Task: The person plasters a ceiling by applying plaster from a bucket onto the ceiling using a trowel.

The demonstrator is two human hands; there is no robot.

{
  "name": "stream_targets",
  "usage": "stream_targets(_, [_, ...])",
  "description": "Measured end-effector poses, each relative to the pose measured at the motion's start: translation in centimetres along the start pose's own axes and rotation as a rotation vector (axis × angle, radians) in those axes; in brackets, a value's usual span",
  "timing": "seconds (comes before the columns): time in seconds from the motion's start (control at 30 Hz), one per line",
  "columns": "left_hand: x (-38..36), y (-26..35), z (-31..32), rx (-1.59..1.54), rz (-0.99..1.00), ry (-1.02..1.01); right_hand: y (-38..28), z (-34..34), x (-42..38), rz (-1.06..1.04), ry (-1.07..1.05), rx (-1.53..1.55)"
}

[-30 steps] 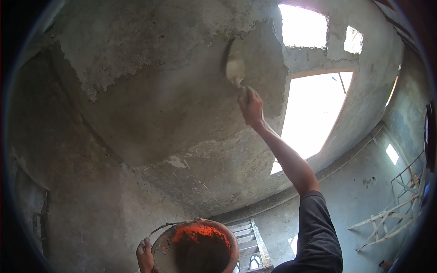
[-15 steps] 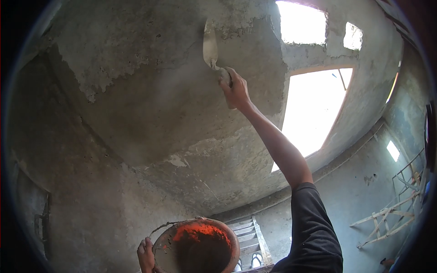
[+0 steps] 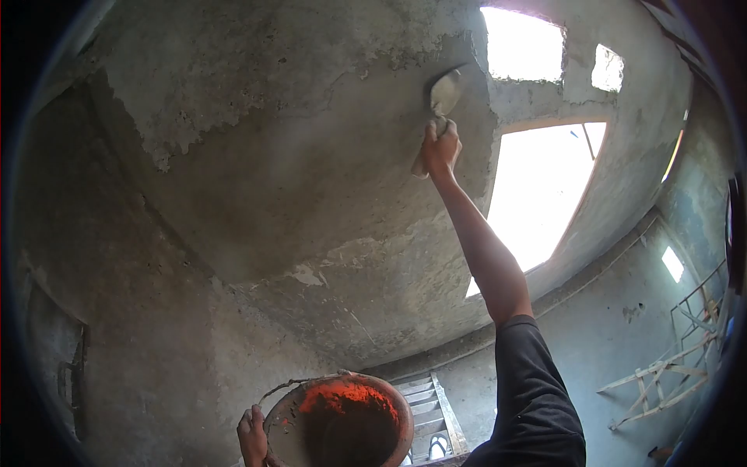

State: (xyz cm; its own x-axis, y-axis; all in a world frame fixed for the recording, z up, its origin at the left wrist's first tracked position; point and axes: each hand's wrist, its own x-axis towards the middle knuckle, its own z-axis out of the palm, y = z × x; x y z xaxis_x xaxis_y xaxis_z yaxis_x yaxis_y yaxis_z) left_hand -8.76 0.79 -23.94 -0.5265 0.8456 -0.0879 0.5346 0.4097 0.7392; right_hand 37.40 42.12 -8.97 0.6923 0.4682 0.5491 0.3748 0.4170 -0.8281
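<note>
High on the plastered wall (image 3: 311, 171), my right hand (image 3: 442, 148) grips the handle of a trowel (image 3: 446, 92). The trowel's blade lies against or very close to the grey surface, left of the upper window opening. Low in the view, my left hand (image 3: 251, 436) is closed at the left rim of an orange bucket (image 3: 403, 420), beside its raised handle. Grey mortar coats the bucket's inside, and its deeper part lies in shadow. A rougher, older patch of wall borders the smoother plaster at the upper left.
Bright window openings (image 3: 545, 194) break the wall on the right. Below me are the slats of a wooden ladder or platform (image 3: 424, 405) and my feet in sandals (image 3: 438, 446). A wooden trestle (image 3: 661, 377) stands at the far right.
My right hand and the trowel have moved right and slightly down along the wall, and the blade has tilted to the right. The left hand and bucket have hardly moved.
</note>
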Motion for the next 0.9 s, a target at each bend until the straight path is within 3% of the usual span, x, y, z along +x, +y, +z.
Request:
stream_targets(0.13, [0.2, 0.0, -0.2, 0.015, 0.029, 0.004, -2.7, 1.1, 0.1, -0.166, -0.017, -0.038])
stream_targets(0.3, [0.0, 0.4, -0.2, 0.044, 0.031, -0.006, -5.1, 0.5, -0.6, -0.410, -0.299, 0.014])
stream_targets(0.43, [0.0, 0.1, 0.1, 0.044, 0.015, 0.029, -3.8, 0.2, -1.2, -0.283, -0.312, 0.054])
stream_targets(0.7, [0.2, -0.3, -0.2, 0.071, 0.086, -0.002, -0.5, 1.5, 2.5, -0.367, 0.074, -0.072])
stream_targets(0.83, [0.0, -0.1, -0.4, 0.048, 0.063, -0.003, 0.8, 2.7, 0.9, -0.376, -0.024, -0.192])
stream_targets(0.9, [0.0, 0.1, -0.1, 0.011, 0.042, -0.010, 2.4, 2.5, -1.2, -0.431, -0.203, -0.171])
